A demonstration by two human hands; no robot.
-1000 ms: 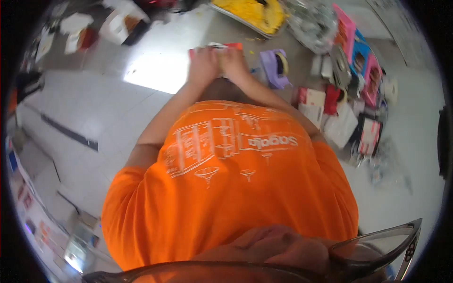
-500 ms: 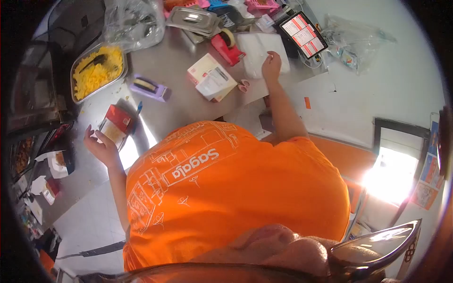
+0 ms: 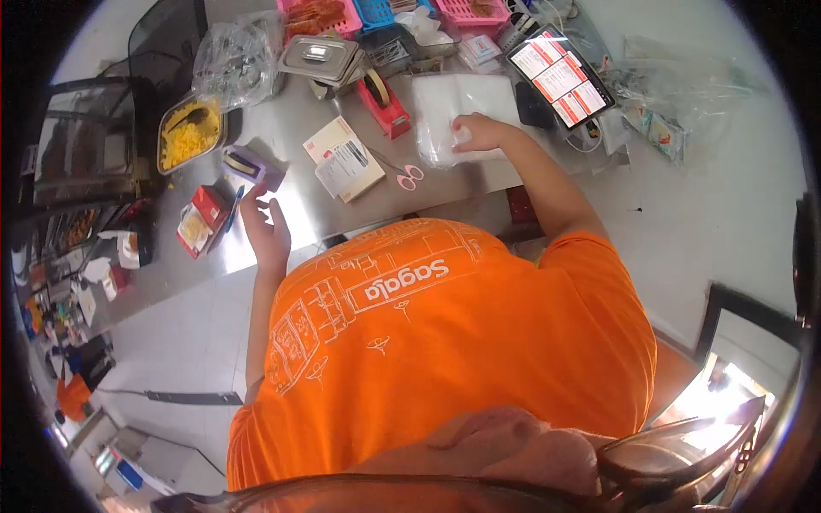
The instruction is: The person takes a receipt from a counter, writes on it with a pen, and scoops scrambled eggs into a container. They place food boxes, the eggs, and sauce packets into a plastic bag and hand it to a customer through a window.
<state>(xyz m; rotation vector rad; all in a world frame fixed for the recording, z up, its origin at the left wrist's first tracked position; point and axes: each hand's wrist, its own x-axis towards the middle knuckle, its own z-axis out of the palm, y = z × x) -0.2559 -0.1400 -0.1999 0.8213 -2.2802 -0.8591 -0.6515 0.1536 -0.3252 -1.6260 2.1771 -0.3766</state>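
My left hand (image 3: 267,229) is empty, its fingers apart, just below the purple tape dispenser (image 3: 248,165) and right of a blue pen (image 3: 233,209). An open red-and-white box (image 3: 201,222) with food in it lies farther left. My right hand (image 3: 481,134) is over the stack of clear plastic bags (image 3: 436,107), its fingers curled and pinching the top plastic. Left of the stack are a red tape dispenser (image 3: 385,107), pink-handled scissors (image 3: 410,177) and a flat cream box (image 3: 363,184) with a printed paper (image 3: 344,162) on it.
A tray of yellow food (image 3: 188,141) with a dark spoon stands at the left, beside a bundle of clear plastic (image 3: 235,64). Lidded metal containers (image 3: 318,58) and pink baskets (image 3: 321,15) are at the back. A tablet (image 3: 562,77) stands at the right.
The view has shifted. My left hand has moved from beside the red box to near the purple dispenser. My right hand now reaches leftward over the bags, its fingers closed on the plastic.
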